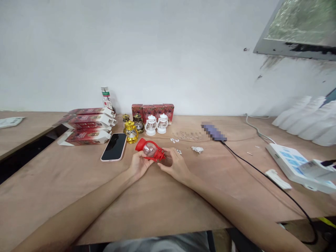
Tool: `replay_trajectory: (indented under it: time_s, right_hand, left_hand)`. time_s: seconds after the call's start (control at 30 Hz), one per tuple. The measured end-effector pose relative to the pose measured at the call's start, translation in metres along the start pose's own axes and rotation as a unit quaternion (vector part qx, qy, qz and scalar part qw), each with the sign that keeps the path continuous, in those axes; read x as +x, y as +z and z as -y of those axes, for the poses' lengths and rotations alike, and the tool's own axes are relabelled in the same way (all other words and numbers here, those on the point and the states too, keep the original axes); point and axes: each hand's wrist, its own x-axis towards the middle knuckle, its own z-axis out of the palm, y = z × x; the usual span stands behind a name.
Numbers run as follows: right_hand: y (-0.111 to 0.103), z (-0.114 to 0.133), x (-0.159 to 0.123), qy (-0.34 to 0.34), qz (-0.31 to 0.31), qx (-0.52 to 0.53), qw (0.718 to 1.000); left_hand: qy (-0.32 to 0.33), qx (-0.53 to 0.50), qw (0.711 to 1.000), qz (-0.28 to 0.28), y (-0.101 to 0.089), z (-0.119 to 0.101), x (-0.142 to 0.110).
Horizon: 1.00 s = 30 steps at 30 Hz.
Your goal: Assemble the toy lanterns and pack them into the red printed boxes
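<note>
A small red lantern with a clear globe lies tilted on its side above the table, its base toward the left and its top toward the right. My left hand is closed around the lantern's lower side. At the top end, the fingers of my right hand are bent around the lantern's cap; whether they pinch some small part there is hidden. Behind my hands stand a gold lantern, two dark bronze lanterns and two white lanterns.
Flattened red boxes are stacked at the left beside a phone; upright red boxes line the back. Wire pieces, small white parts and a blurred purple device with a black cable lie right. A power strip sits far right.
</note>
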Motion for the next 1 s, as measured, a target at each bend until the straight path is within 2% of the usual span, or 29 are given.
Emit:
replay_trajectory:
  time_s: [0.2, 0.47, 0.57, 0.83, 0.9, 1.0]
  right_hand:
    - [0.0, -0.001, 0.0, -0.001, 0.003, 0.001, 1.0]
    - [-0.001, -0.001, 0.001, 0.006, 0.004, 0.026, 1.0]
    - [-0.002, 0.001, 0.002, -0.008, 0.007, 0.018, 1.0]
    - [0.004, -0.001, 0.002, -0.052, -0.035, 0.014, 0.998]
    - [0.004, 0.001, 0.003, -0.028, -0.042, 0.041, 0.998]
    - [0.003, 0.002, 0.005, 0.067, -0.025, 0.119, 0.99]
  left_hand:
    - [-0.003, -0.013, 1.0, 0.023, 0.005, -0.002, -0.006]
    - [-0.015, -0.037, 0.999, 0.003, 0.011, -0.007, -0.011]
    - [-0.017, -0.042, 0.999, -0.003, 0.01, -0.008, -0.012]
    - [0.004, -0.055, 0.998, 0.002, 0.008, -0.011, -0.012]
    - [0.012, -0.055, 0.998, 0.009, 0.009, -0.012, -0.011]
    - [0.047, -0.035, 0.998, 0.027, 0.008, -0.015, -0.01]
